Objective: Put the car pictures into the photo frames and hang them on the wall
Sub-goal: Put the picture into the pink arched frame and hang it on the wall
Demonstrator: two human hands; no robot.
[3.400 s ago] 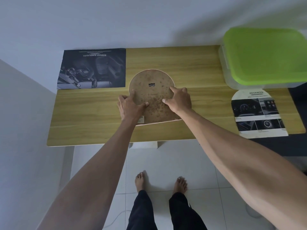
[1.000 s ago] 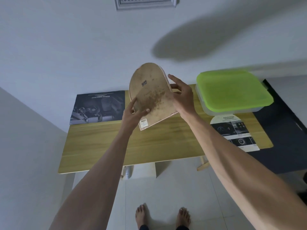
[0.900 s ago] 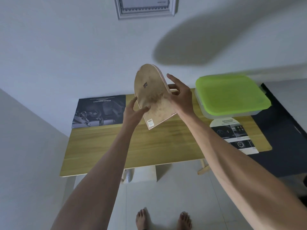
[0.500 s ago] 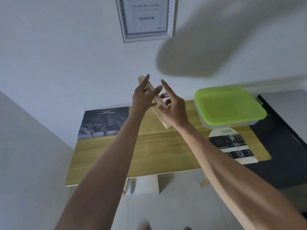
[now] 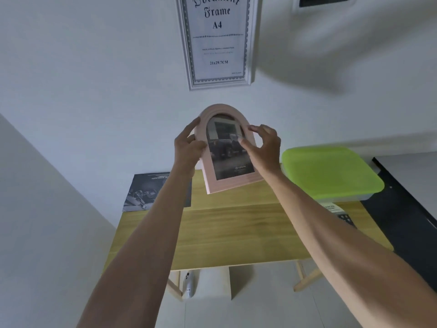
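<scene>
Fingers (image 5: 189,133) of both hands curl loosely around the arched pink frame's (image 5: 210,176) edges, holding it upright.

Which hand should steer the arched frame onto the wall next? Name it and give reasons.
Left, probably. The left hand wraps the arched frame's edge, thumb in front and fingers behind. The right hand only pinches the opposite edge with its fingertips, so it looks better suited to steadying.

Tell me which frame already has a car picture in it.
The pink arched frame, held in both hands, shows a car photo. The white document frame on the wall holds only its printed placeholder sheet.
</scene>
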